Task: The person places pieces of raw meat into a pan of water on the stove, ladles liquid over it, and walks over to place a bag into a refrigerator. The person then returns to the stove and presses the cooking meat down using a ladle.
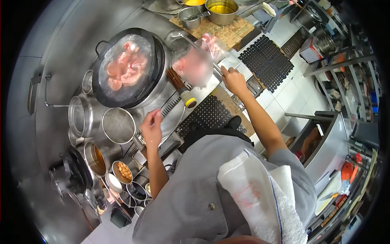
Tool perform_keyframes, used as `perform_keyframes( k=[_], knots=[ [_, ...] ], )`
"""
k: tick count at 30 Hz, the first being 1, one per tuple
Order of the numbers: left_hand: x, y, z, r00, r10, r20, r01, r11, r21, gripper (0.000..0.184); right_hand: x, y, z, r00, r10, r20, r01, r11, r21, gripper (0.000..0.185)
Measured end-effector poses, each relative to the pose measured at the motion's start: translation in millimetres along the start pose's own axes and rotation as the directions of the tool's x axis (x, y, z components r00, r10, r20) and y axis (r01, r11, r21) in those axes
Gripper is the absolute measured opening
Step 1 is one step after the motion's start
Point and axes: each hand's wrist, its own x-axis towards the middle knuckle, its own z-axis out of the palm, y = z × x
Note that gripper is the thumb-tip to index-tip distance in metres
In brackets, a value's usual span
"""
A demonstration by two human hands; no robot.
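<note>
My left hand (152,127) is over the front edge of the stove, its fingers curled together; whether anything is between them is hidden. It is nearest to a round wire strainer (118,125). My right hand (235,81) is wrapped round a metal handle (218,70), whose other end I cannot make out. Beside it is a blurred pink mass (193,67), with a clear plastic bag of raw meat (213,45) behind. Pale pink meat pieces (128,65) lie in cloudy liquid inside a large black wok (98,91). A bamboo wok brush (178,87) rests between the wok and me.
Pots crowd the left side, including a pot of brown liquid (95,157) and a bowl of light brown chunks (122,172). Steel pots (222,18) stand on a wooden board (239,29) at the back. Black perforated mats (266,63) cover part of the floor; shelving (341,77) lines the right.
</note>
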Motion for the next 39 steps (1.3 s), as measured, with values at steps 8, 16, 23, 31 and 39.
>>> perform_keyframes(
  k=[8, 16, 23, 31, 39],
  knots=[
    [-30.8, 33.1, 124.8, 0.985, 0.044, 0.169, -0.053, 0.997, 0.052, 0.016, -168.4, 142.1, 21.3, 0.908, 0.349, 0.23, -0.397, 0.892, 0.216, 0.042],
    [-40.2, 74.3, 229.4, 0.874, 0.172, 0.454, -0.248, 0.962, 0.112, 0.016, -299.2, 247.0, 16.0, 0.716, 0.38, 0.585, -0.511, 0.857, 0.07, 0.047],
    [-35.4, 60.3, 297.4, 0.611, 0.109, 0.784, -0.449, 0.864, 0.23, 0.023, -351.2, 265.9, 4.6, 0.68, 0.612, 0.403, -0.721, 0.656, 0.22, 0.043],
    [-26.8, 72.9, 344.4, 0.499, 0.079, 0.863, -0.402, 0.903, 0.15, 0.025, -403.9, 254.8, 34.6, 0.522, 0.593, 0.613, -0.811, 0.568, 0.141, 0.048],
    [8.3, 87.7, 447.3, 0.453, 0.087, 0.887, -0.322, 0.944, 0.072, 0.023, -325.3, 331.2, -12.3, 0.543, 0.655, 0.526, -0.831, 0.511, 0.22, 0.047]
  ],
)
